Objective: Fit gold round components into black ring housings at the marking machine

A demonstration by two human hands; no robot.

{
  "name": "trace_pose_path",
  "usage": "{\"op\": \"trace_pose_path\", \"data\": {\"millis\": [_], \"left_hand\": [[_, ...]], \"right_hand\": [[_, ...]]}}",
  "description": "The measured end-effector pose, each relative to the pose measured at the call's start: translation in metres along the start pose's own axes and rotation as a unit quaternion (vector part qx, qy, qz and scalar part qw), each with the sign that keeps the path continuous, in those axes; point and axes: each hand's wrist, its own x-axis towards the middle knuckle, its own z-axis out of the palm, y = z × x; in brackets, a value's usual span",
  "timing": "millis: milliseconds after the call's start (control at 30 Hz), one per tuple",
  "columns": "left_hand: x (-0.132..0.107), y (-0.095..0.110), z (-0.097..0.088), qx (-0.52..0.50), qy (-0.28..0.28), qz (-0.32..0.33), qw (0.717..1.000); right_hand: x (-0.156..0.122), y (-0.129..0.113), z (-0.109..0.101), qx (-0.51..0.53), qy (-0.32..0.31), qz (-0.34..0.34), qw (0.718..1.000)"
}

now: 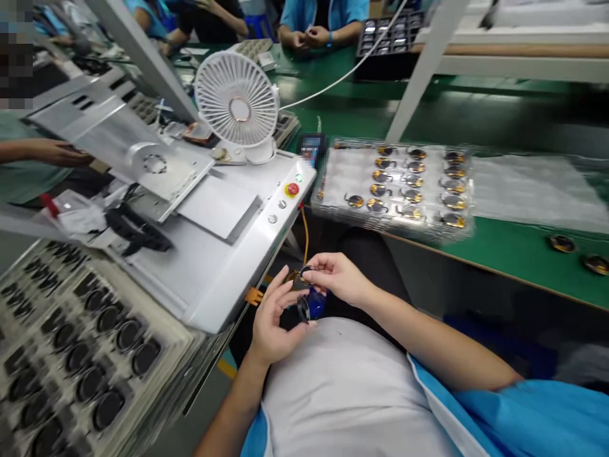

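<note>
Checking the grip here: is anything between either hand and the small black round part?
Nothing visible. The left hand holds the black round part directly; the right hand pinches a small piece just above it.

- The left hand, a black disc in its grip, and the right hand, pinching a small ring, share the narrow gap over the lap.
- The white machine walls that gap on the left; an orange cable hangs beside its corner.
- A clear tray covers the green surface ahead; a bare strip runs along the near edge, rightward.
- A fan and a slanted white post block the reach further back.
</note>
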Motion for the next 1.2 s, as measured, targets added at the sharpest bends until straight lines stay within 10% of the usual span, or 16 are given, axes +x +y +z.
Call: {"op": "trace_pose_path", "data": {"millis": [267,1200], "left_hand": [[-0.005,-0.011,0.004,-0.246,0.174,-0.092,0.949],[-0.022,-0.024,0.001,-0.185,0.187,-0.053,0.963]], "right_hand": [[-0.012,-0.008,0.017,0.003,-0.029,0.096,0.995],[-0.013,0.005,0.049,-0.097,-0.016,0.031,0.995]]}}
